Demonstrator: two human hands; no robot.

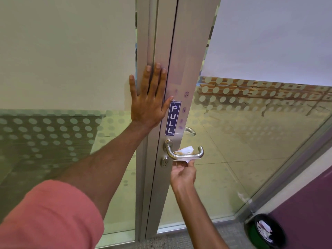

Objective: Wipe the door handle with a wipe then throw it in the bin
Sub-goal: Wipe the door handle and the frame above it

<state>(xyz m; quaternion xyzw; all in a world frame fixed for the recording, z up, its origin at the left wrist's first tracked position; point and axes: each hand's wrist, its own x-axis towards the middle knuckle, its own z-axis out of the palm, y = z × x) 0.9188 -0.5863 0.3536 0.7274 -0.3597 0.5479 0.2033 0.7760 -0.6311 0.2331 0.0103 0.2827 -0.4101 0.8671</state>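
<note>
Left hand [149,103] is pressing flat and open on the door frame [152,42], likely steadying; right hand [183,174] is pinching wipe [186,151] around the door handle [185,155], cleaning it.

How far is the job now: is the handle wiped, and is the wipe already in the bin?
Done: the right hand has the wipe at the handle. In hand: wiping, with the wipe wrapped around the lever from below, while the left hand lies flat on the door frame. Left: finish wiping, then drop the wipe into the bin at lower right, which holds crumpled paper.
</note>
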